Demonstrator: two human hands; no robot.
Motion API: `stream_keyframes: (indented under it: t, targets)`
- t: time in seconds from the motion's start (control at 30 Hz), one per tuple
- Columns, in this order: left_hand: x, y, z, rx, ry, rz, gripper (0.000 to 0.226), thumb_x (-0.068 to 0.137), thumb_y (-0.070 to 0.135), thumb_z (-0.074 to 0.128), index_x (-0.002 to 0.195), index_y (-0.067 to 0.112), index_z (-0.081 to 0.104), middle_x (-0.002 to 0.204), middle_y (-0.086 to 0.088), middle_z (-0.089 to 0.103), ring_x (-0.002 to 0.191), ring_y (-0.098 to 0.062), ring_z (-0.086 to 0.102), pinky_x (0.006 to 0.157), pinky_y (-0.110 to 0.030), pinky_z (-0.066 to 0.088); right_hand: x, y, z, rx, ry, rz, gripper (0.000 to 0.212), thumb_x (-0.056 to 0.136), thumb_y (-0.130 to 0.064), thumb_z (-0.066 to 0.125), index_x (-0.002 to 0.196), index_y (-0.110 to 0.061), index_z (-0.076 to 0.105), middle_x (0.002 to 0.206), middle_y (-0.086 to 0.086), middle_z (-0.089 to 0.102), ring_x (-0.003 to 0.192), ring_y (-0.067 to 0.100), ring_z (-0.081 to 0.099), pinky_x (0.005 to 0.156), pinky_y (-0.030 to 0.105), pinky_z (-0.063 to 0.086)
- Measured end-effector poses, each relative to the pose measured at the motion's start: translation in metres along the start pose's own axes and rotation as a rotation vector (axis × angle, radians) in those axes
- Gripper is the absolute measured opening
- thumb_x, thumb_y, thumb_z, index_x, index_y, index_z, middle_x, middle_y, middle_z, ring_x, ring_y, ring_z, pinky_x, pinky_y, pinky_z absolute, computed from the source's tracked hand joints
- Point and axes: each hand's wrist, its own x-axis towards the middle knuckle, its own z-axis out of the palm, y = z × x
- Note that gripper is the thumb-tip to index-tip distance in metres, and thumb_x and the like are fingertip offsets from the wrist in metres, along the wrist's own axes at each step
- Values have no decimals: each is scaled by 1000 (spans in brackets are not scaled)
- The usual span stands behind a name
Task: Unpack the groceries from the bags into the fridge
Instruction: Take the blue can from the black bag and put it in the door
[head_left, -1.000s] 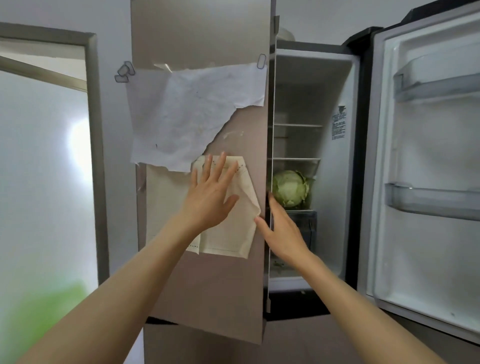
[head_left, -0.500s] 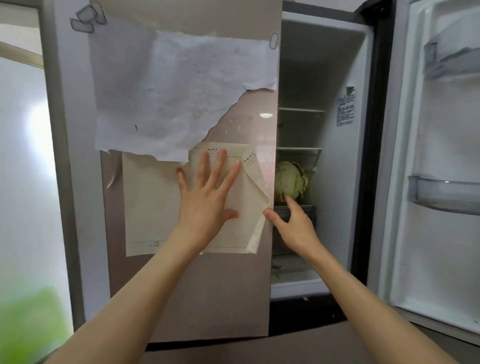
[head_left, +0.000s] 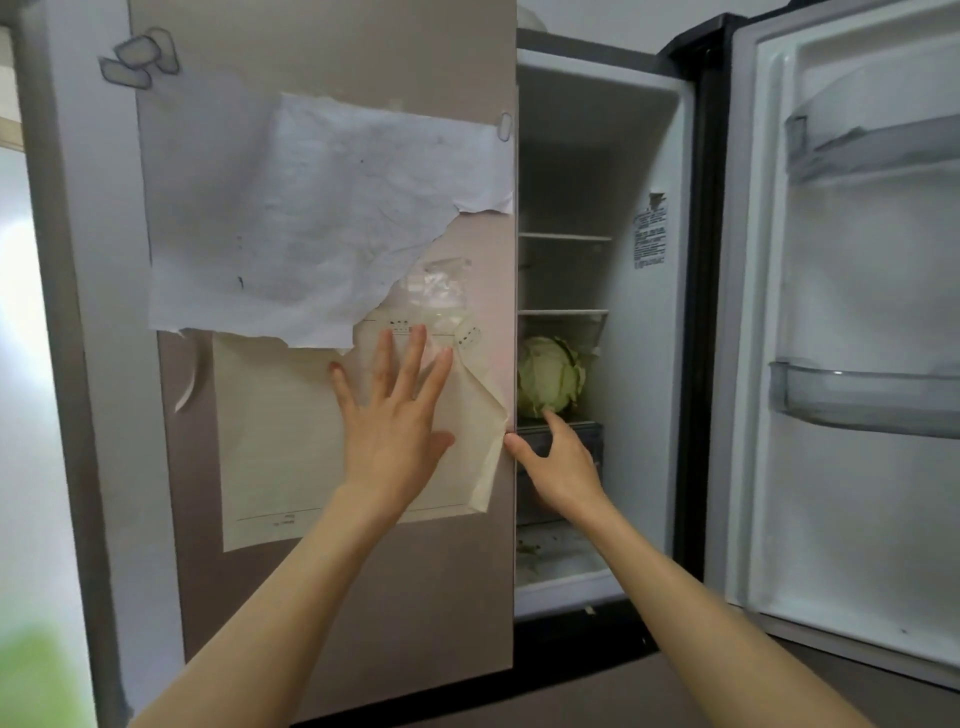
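Groceries in sight amount to one cabbage (head_left: 549, 375), sitting on a shelf inside the open fridge (head_left: 644, 364), at about 3 o'clock from the hands. No bags appear in this view, so how many items wait outside it cannot be told.

Starting at the fingers: the left hand (head_left: 396, 415) lies flat with its fingers (head_left: 415, 353) spread wide, pressing a cream sheet of paper (head_left: 280, 447) against the closed left door (head_left: 343, 597). The right hand (head_left: 558, 457) holds nothing; its forefinger points up toward the cabbage, its thumb reaches toward the curled right edge of that sheet at the door's edge, and its other fingers are hidden behind the hand.

Outward from there, a torn white sheet (head_left: 311, 218) hangs at 12 o'clock above the left hand, overlapping the cream one. The right door (head_left: 841, 364) stands swung open at 3 o'clock, its clear bins (head_left: 862, 400) showing nothing in them. The upper shelves look bare, and a drawer sits just below the cabbage.

Judged from this, unpacking looks barely begun or paused: one vegetable is stored, both hands are busy with the paper, and neither carries food.
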Motion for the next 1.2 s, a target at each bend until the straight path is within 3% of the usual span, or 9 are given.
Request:
stream_keyframes:
  t: [0.13,0.3,0.43,0.6,0.8,0.87,1.03,1.2]
  targets:
    - [-11,21,-1,-232,100,-5,65,94,29,47,148,26,12,157,-4,2,143,-24,-8,111,-58,1,-21,9,-38,-145,62,-150,63,95,-42,45,148,-21,18,156,-1,16,144,14,11,116,34,14]
    - [-13,93,0,-480,180,189,56,92,16,49,144,17,27,155,-7,17,143,-22,3,116,-48,9,-53,26,-125,-441,197,-332,53,97,-32,42,146,-19,25,154,1,24,142,12,15,117,29,9]
    - [-3,172,-13,-647,94,311,55,94,16,45,145,16,24,155,-4,16,144,-19,3,118,-42,11,-68,45,-199,-621,396,-434,47,92,-26,45,133,-5,47,138,15,48,130,28,41,112,41,27]
    - [8,270,-28,-734,-38,445,58,97,23,38,148,16,10,157,-1,3,144,-16,-3,119,-37,4,-77,71,-280,-785,498,-345,43,84,-19,53,123,0,54,123,18,57,116,36,52,104,54,37]
    - [13,343,-29,-616,-136,494,67,93,17,37,148,16,-2,157,0,-8,143,-16,-14,116,-45,-7,-78,90,-323,-909,347,-296,42,87,-13,53,128,-2,47,128,12,51,120,32,47,108,44,28]
    - [10,349,-25,-581,-62,451,70,92,17,41,148,17,0,157,1,0,144,-17,-8,117,-45,-6,-78,87,-327,-937,307,-301,43,91,-14,49,133,-5,43,134,9,46,125,28,42,110,39,21]
    - [7,344,-31,-592,33,414,65,92,20,42,148,20,9,151,-4,21,141,-20,13,117,-44,0,-90,84,-326,-934,298,-311,46,96,-21,41,141,-17,33,143,-2,38,134,17,32,114,43,12]
    - [-1,307,-28,-671,85,362,57,92,27,46,144,24,23,148,1,27,139,-15,21,115,-42,1,-98,71,-311,-845,261,-530,49,92,-28,32,136,-11,45,133,5,53,124,22,48,114,43,23]
